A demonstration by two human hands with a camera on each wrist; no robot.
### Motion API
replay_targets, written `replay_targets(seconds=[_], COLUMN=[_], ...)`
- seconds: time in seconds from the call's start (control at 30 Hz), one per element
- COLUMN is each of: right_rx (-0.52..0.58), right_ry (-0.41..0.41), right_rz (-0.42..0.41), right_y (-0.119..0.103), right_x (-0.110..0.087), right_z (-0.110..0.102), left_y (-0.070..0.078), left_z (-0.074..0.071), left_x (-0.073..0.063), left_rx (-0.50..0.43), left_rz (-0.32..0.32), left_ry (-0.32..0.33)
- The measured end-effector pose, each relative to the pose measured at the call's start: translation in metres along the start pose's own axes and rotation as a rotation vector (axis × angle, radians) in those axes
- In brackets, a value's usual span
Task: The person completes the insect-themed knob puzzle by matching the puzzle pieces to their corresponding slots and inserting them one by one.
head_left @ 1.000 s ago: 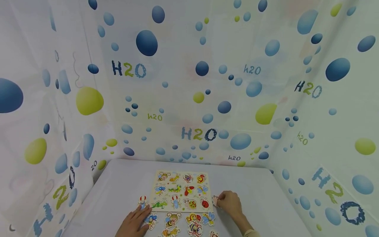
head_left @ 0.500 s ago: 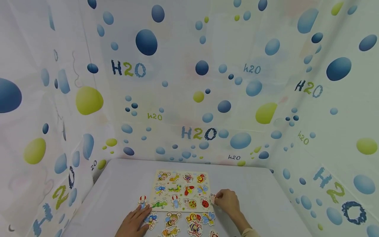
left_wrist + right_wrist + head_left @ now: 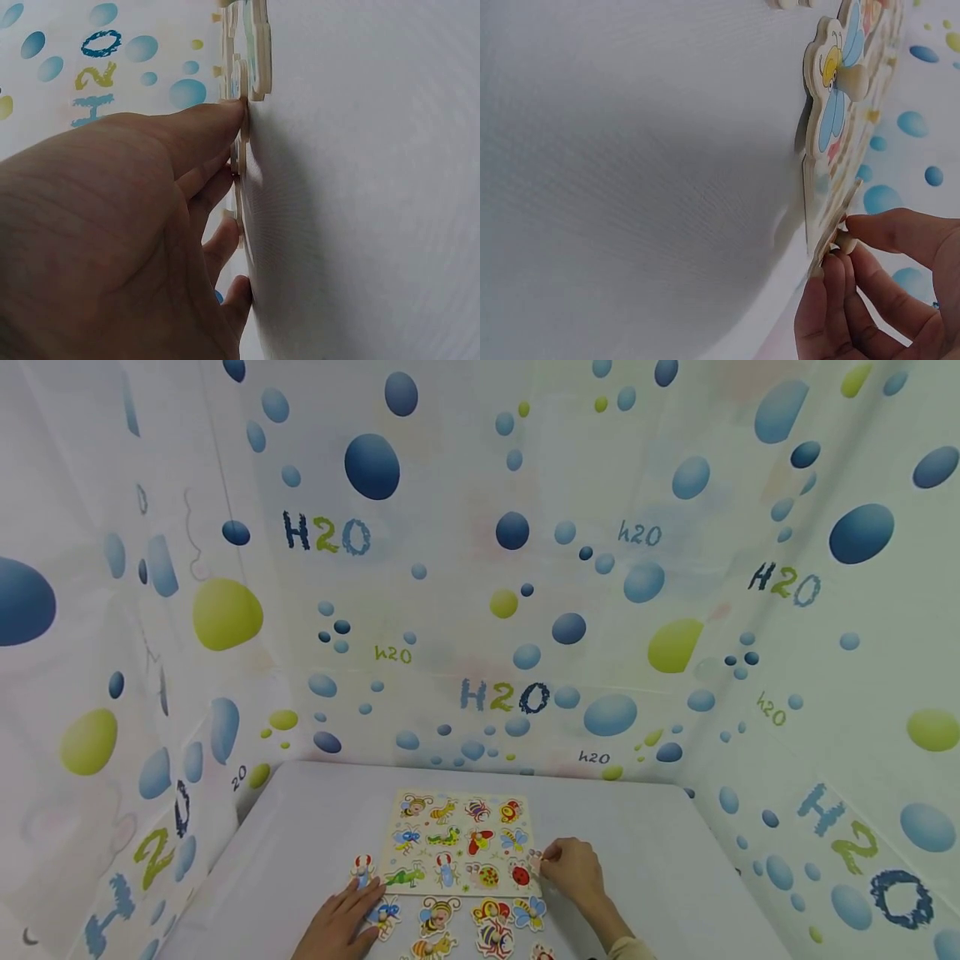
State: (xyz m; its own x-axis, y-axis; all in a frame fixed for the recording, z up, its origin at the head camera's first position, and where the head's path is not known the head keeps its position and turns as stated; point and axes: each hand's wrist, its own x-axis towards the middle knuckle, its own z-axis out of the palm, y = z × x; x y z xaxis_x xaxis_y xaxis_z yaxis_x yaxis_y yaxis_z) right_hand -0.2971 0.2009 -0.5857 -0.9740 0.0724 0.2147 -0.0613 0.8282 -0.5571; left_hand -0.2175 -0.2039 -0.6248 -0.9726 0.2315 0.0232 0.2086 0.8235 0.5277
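A wooden knob puzzle board [image 3: 459, 824] printed with rows of cartoon insects lies on the white table. My right hand [image 3: 576, 870] pinches a puzzle piece [image 3: 826, 244] by its small wooden knob, at the right edge of the board. The piece is seen edge-on and tilted in the right wrist view, so its picture is mostly hidden. My left hand [image 3: 337, 920] rests with extended fingers at the board's lower left corner. Beside its fingertips are a beetle piece [image 3: 363, 868] with red pincers and a blue insect piece [image 3: 386, 917].
In front of the board lie several loose pieces: a bee [image 3: 437, 915], an ant-like insect [image 3: 433, 947], a spider [image 3: 495, 937] and a blue-winged insect [image 3: 528, 912]. A patterned curtain [image 3: 450, 610] encloses the table [image 3: 630, 827] at the back and sides.
My right hand has moved a little left with the pinched puzzle piece, from beside the board to its right edge. The left hand has stayed put.
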Motion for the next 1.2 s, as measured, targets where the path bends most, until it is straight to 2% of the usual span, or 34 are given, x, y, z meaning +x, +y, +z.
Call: replay_targets(seconds=[0.33, 0.63, 1.2], right_rx=[0.003, 0.021, 0.061], right_ry=[0.004, -0.022, -0.088], right_rz=[-0.037, -0.029, -0.127], right_y=[-0.007, -0.01, -0.019], right_x=[-0.001, 0.0, -0.001], right_z=[0.003, 0.007, 0.015], left_y=[-0.002, 0.005, 0.003], left_z=[0.004, -0.001, 0.001], left_x=[0.001, -0.001, -0.001], left_rx=[0.027, 0.046, 0.037], left_rz=[0.002, -0.001, -0.008], left_ry=[0.016, 0.033, 0.024])
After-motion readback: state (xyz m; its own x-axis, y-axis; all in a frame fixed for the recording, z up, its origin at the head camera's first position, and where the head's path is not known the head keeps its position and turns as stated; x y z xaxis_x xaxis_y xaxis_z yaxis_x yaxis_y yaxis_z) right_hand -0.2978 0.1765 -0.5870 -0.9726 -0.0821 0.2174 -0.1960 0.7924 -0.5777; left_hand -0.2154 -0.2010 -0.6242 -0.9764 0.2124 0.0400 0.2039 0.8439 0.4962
